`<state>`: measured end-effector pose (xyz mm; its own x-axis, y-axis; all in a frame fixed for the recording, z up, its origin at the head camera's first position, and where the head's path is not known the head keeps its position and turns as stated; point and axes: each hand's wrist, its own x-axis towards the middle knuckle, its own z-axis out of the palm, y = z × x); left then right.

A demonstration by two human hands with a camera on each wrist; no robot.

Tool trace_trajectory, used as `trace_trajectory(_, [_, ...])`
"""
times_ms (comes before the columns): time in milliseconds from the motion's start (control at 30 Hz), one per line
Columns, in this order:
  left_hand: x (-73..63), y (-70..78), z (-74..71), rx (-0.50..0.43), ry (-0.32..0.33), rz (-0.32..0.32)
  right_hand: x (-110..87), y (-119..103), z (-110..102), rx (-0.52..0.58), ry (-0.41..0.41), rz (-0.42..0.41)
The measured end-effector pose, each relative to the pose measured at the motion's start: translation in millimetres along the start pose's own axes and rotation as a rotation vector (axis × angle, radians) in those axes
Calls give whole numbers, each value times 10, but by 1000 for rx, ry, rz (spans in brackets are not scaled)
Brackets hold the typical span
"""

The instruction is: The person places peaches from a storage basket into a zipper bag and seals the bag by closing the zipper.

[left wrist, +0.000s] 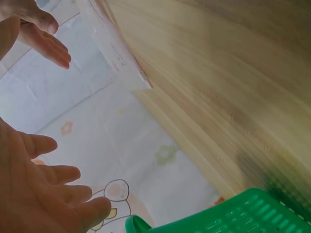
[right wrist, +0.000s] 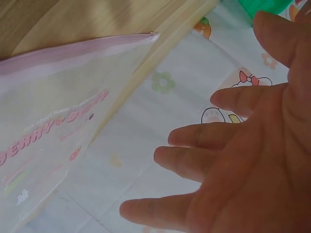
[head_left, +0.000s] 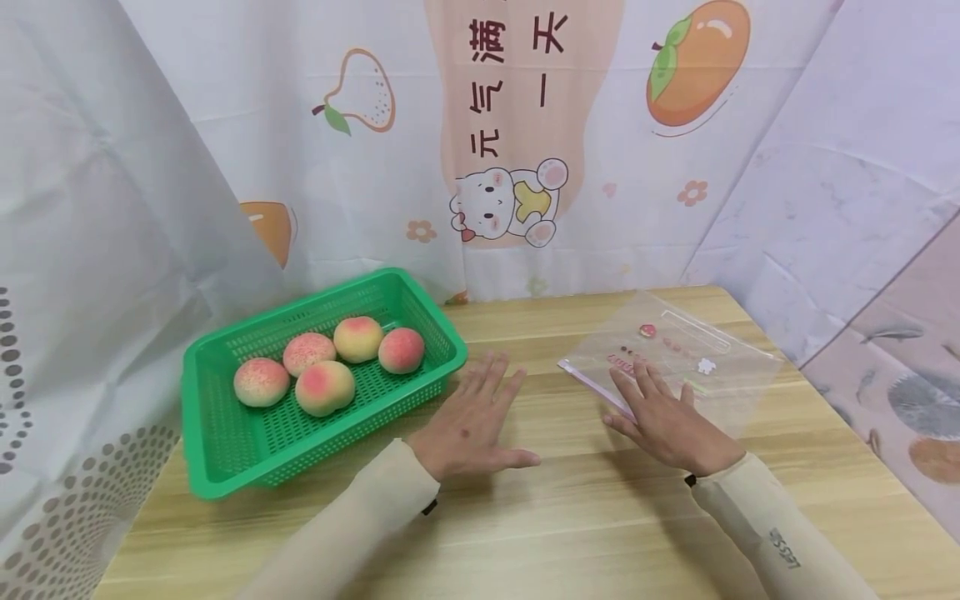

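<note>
My left hand [head_left: 471, 421] is held with fingers spread, just right of a green basket [head_left: 201, 417], and holds nothing. The right hand [head_left: 667, 417] hovers with straight fingers over the near left part of a clear zip bag [head_left: 727, 383], which it overlaps in the head view. That bag lies flat, with a pink slider edge and pink lettering [right wrist: 29, 141]. Several peaches sit in the basket, among them a yellow-pink peach [head_left: 325, 388] in front and a red-pink peach [head_left: 401, 350] at the right. In the right wrist view, the palm shows bare.
The wooden table [head_left: 555, 533] reaches back to a printed curtain [head_left: 375, 192] with fruit drawings and a cartoon animal. More hanging cloth [head_left: 82, 250] closes off the left side. At the right, a patterned cloth [head_left: 900, 358] runs along the table's edge.
</note>
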<state>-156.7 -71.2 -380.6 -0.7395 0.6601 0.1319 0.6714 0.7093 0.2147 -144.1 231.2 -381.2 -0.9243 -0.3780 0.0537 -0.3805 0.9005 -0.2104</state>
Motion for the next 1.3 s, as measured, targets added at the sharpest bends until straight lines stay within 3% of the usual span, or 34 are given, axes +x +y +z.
trace_trajectory(633, [99, 56, 144, -24, -55, -24, 41, 83, 102, -22, 0, -11])
trace_trajectory(900, [172, 77, 185, 15, -39, -1, 60, 116, 123, -46, 7, 7])
trace_trajectory(1300, [270, 101, 228, -3, -32, -3, 59, 191, 185, -44, 7, 4])
